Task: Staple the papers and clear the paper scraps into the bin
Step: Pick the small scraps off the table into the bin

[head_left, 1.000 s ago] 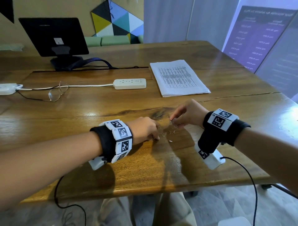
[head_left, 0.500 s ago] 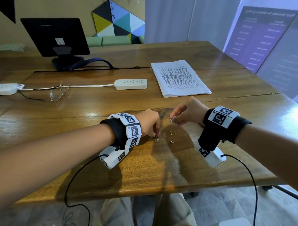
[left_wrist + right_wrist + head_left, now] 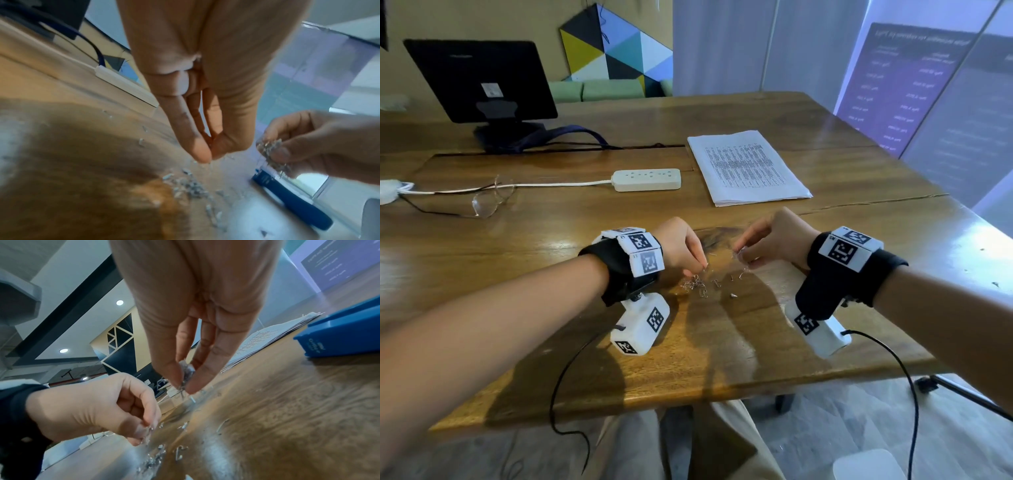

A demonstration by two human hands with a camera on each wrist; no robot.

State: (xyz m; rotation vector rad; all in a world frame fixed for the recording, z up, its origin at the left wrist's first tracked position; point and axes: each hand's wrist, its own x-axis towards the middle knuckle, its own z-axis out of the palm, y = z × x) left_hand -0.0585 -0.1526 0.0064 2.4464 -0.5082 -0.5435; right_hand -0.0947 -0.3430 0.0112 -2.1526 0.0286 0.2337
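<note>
Both hands were over the near-centre of the wooden bench (image 3: 859,219), working a scatter of loose staples (image 3: 700,284).

Left hand (image 3: 681,246): thumb and forefinger tips pressed together, pointed down just above the staple pile. In the right wrist view a few staples showed at its fingertips (image 3: 147,430); the left wrist view was too blurred to confirm what was in the pinch.

Right hand (image 3: 774,240): fingers curled, thumb and fingers pinching a small clump of staples (image 3: 271,151), held slightly above the bench, just right of the left hand. The hands were near each other, not touching.

The remaining staples lay on the bench between and just nearer than the two hands, densest below the left hand.

The stack of printed papers (image 3: 748,168) lay flat on the bench, beyond the hands and slightly right, well apart from them. Whether it was stapled, I couldn't tell.

A blue stapler (image 3: 339,331) lay on the bench right of the right hand, beside the near edge of the papers; visible in the wrist views only.

Far left: a monitor (image 3: 479,78). Mid-bench: a white power strip (image 3: 647,180) and a pair of glasses (image 3: 489,202).
</note>
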